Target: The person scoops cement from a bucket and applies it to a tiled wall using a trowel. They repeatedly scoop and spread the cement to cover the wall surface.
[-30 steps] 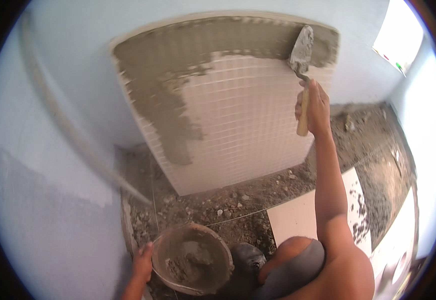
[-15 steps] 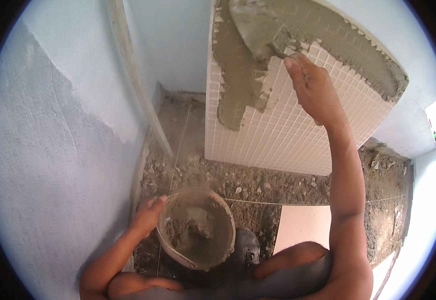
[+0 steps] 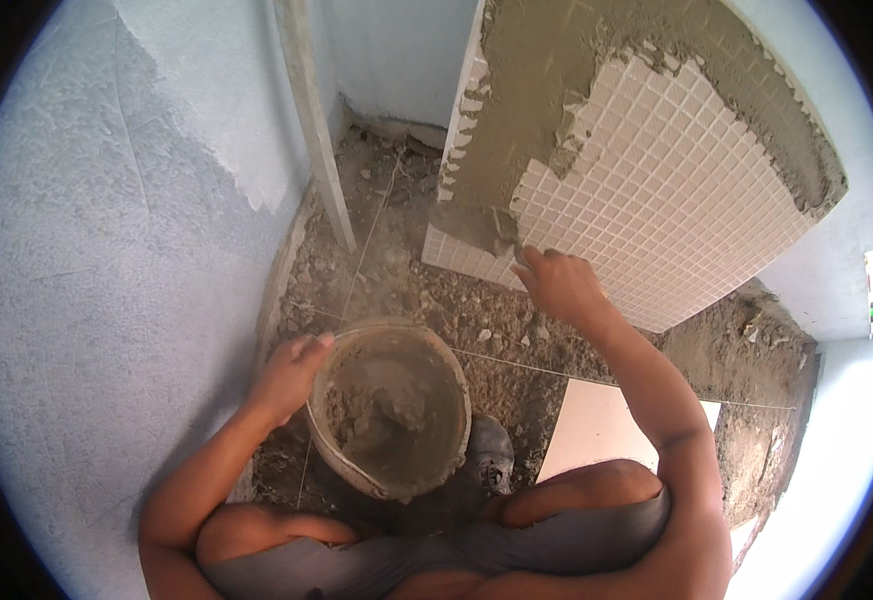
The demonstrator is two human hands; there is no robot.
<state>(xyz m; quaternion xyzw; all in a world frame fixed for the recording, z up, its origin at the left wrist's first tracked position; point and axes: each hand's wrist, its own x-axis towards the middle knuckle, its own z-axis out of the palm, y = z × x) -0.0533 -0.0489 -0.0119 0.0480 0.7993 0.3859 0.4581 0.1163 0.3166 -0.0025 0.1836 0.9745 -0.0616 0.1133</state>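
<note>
My right hand (image 3: 564,285) grips the handle of a mortar-smeared trowel (image 3: 478,226), its blade against the lower left part of a large tile (image 3: 646,180). The tile leans upright with its ridged, gridded back toward me. Wet grey mortar (image 3: 526,100) coats its left side, and a band of it runs along the top and right edge. My left hand (image 3: 294,378) is closed on the left rim of a round bucket (image 3: 464,400). Inside the bucket lies more wet mortar (image 3: 386,400).
A pale plaster wall (image 3: 156,300) rises at the left, with a wooden batten (image 3: 311,130) leaning near the corner. A taut string (image 3: 526,368) crosses the rubble floor (image 3: 506,400). A flat pale tile (image 3: 586,430) lies by my right knee; my shoe (image 3: 491,455) stands beside the bucket.
My right hand has brought the trowel down from the tile's top to its lower left. Mortar now covers more of the left side. My left hand stays at the bucket rim.
</note>
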